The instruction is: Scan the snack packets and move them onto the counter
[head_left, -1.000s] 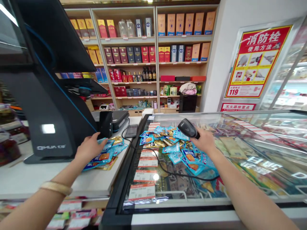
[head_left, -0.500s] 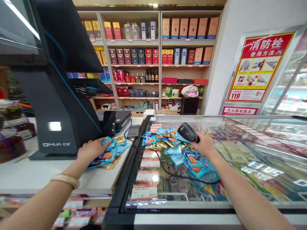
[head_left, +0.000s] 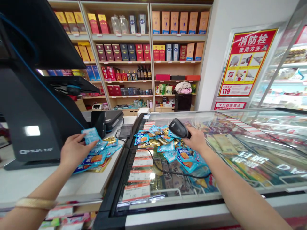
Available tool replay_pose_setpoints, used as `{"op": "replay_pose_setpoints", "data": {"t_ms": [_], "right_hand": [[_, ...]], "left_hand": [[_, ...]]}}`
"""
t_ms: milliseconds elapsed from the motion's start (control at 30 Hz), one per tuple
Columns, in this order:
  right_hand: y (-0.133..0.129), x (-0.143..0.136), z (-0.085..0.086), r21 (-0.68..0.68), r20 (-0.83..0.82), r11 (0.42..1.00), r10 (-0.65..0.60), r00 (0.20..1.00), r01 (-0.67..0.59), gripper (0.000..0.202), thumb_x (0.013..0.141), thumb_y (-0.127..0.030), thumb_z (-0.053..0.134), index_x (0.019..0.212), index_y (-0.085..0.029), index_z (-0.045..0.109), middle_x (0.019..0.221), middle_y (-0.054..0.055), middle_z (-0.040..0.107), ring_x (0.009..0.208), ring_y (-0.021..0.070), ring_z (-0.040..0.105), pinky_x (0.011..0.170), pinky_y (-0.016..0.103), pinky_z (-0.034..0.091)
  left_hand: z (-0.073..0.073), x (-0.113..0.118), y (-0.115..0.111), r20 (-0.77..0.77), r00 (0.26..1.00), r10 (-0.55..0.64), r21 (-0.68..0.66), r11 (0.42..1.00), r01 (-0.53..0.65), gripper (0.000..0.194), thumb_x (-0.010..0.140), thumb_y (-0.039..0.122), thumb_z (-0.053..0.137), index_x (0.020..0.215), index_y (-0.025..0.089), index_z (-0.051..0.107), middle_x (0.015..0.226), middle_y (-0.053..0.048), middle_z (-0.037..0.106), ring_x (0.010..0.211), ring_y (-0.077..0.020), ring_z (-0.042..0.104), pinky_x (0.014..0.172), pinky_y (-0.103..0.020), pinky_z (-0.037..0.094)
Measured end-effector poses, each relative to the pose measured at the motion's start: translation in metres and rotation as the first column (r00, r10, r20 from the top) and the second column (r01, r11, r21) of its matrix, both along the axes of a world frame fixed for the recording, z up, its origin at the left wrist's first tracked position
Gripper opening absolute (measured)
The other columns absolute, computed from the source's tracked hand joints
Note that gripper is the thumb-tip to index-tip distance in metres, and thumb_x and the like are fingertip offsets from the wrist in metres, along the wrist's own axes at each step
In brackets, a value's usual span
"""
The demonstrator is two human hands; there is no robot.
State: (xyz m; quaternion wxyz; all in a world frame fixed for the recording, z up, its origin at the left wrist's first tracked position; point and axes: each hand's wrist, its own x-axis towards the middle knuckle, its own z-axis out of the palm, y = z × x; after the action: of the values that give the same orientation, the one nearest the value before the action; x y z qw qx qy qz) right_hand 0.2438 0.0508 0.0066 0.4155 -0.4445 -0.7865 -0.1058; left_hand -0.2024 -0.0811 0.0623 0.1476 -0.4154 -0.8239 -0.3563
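Note:
Between the thumb and fingers of my left hand [head_left: 75,148] is a small blue snack packet [head_left: 90,135], raised above a pile of blue and gold snack packets [head_left: 96,157] on the white counter. My right hand [head_left: 197,140] grips a black barcode scanner [head_left: 177,128] by its handle, its head tilted toward the left. Beneath the scanner, a second heap of blue and gold packets [head_left: 166,147] lies spread over the freezer's glass top [head_left: 165,188]. The scanner's black cable [head_left: 165,171] loops across the glass toward the counter.
A large black point-of-sale terminal [head_left: 35,121] stands on the white counter [head_left: 59,185] at the left. Behind it sits a dark flat device [head_left: 114,119]. Shelves of boxed bottles [head_left: 151,38] line the back wall. A red fire-hydrant sign [head_left: 248,64] hangs at the right.
My left hand has lifted a blue packet off the counter pile; before, it rested on the pile. The right hand still holds the scanner over the heap. The whole view has shifted slightly.

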Motion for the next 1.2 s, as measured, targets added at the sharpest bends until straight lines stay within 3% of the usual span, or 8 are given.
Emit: {"op": "replay_pose_setpoints", "data": {"t_ms": [133, 233, 333, 433, 567, 633, 900, 1200], "right_hand": [[-0.001, 0.000, 0.002, 0.004, -0.018, 1.000, 0.004, 1.000, -0.004, 0.035, 0.071, -0.028, 0.061, 0.104, -0.020, 0.069, 0.101, 0.011, 0.074, 0.091, 0.0283, 0.069, 0.075, 0.034, 0.053], [-0.001, 0.000, 0.004, 0.011, -0.028, 1.000, 0.023, 0.999, -0.023, 0.033, 0.071, -0.028, 0.062, 0.102, -0.021, 0.069, 0.100, 0.010, 0.075, 0.090, 0.0276, 0.069, 0.075, 0.033, 0.053], [-0.003, -0.001, 0.006, 0.024, -0.017, 0.995, 0.096, 0.995, -0.096, 0.032, 0.070, -0.028, 0.062, 0.100, -0.020, 0.069, 0.096, 0.009, 0.075, 0.089, 0.0264, 0.069, 0.076, 0.033, 0.052], [-0.004, -0.004, 0.008, 0.048, 0.001, 0.983, 0.180, 0.984, -0.180, 0.036, 0.070, -0.027, 0.061, 0.105, -0.019, 0.068, 0.096, 0.009, 0.074, 0.087, 0.0255, 0.070, 0.076, 0.032, 0.052], [-0.006, -0.007, 0.009, 0.042, 0.027, 0.976, 0.213, 0.977, -0.214, 0.037, 0.068, -0.025, 0.062, 0.104, -0.019, 0.068, 0.097, 0.010, 0.074, 0.088, 0.0252, 0.070, 0.077, 0.032, 0.052], [-0.008, -0.007, 0.010, 0.016, 0.047, 0.974, 0.225, 0.973, -0.226, 0.036, 0.069, -0.026, 0.063, 0.104, -0.019, 0.068, 0.098, 0.009, 0.074, 0.090, 0.0250, 0.070, 0.078, 0.031, 0.052], [-0.019, -0.009, 0.023, -0.146, 0.217, 0.960, 0.265, 0.939, -0.238, 0.030, 0.072, -0.028, 0.066, 0.101, -0.023, 0.068, 0.097, 0.005, 0.074, 0.093, 0.0228, 0.068, 0.076, 0.028, 0.048], [-0.024, -0.012, 0.026, -0.213, 0.265, 0.960, 0.233, 0.936, -0.179, 0.027, 0.073, -0.028, 0.067, 0.099, -0.024, 0.069, 0.094, 0.003, 0.074, 0.090, 0.0216, 0.068, 0.071, 0.026, 0.044]], "left_hand": [[0.002, 0.030, 0.009, 0.058, 0.992, -0.108, 0.262, 0.961, 0.090, 0.054, 0.062, 0.039, 0.075, 0.109, 0.014, 0.069, 0.126, -0.011, 0.061, 0.082, -0.0218, 0.069, 0.091, -0.043, 0.054], [-0.001, 0.064, 0.028, 0.173, 0.927, -0.334, 0.387, 0.888, 0.248, 0.055, 0.062, 0.033, 0.075, 0.114, 0.018, 0.067, 0.122, -0.010, 0.061, 0.086, -0.0208, 0.068, 0.086, -0.038, 0.056], [-0.009, 0.104, 0.050, 0.288, 0.771, -0.568, 0.513, 0.771, 0.376, 0.070, 0.058, 0.023, 0.076, 0.125, 0.021, 0.058, 0.108, -0.007, 0.064, 0.084, -0.0180, 0.068, 0.082, -0.034, 0.056], [-0.021, 0.141, 0.071, 0.385, 0.610, -0.693, 0.600, 0.690, 0.405, 0.078, 0.054, 0.020, 0.076, 0.128, 0.020, 0.051, 0.088, -0.003, 0.066, 0.076, -0.0166, 0.067, 0.075, -0.031, 0.056], [-0.038, 0.174, 0.084, 0.536, 0.385, -0.751, 0.672, 0.656, 0.343, 0.062, 0.053, 0.028, 0.077, 0.111, 0.016, 0.056, 0.080, -0.002, 0.068, 0.071, -0.0156, 0.065, 0.069, -0.029, 0.053], [-0.044, 0.181, 0.084, 0.575, 0.328, -0.749, 0.685, 0.660, 0.307, 0.058, 0.052, 0.032, 0.079, 0.104, 0.016, 0.058, 0.080, -0.003, 0.069, 0.071, -0.0152, 0.065, 0.068, -0.029, 0.052], [-0.050, 0.177, 0.084, 0.568, 0.356, -0.742, 0.688, 0.665, 0.289, 0.051, 0.052, 0.035, 0.079, 0.096, 0.014, 0.062, 0.084, -0.006, 0.070, 0.076, -0.0174, 0.067, 0.072, -0.030, 0.054], [-0.051, 0.178, 0.081, 0.525, 0.418, -0.741, 0.679, 0.661, 0.319, 0.048, 0.054, 0.035, 0.078, 0.095, 0.013, 0.064, 0.085, -0.007, 0.072, 0.078, -0.0179, 0.068, 0.076, -0.032, 0.055]]}}
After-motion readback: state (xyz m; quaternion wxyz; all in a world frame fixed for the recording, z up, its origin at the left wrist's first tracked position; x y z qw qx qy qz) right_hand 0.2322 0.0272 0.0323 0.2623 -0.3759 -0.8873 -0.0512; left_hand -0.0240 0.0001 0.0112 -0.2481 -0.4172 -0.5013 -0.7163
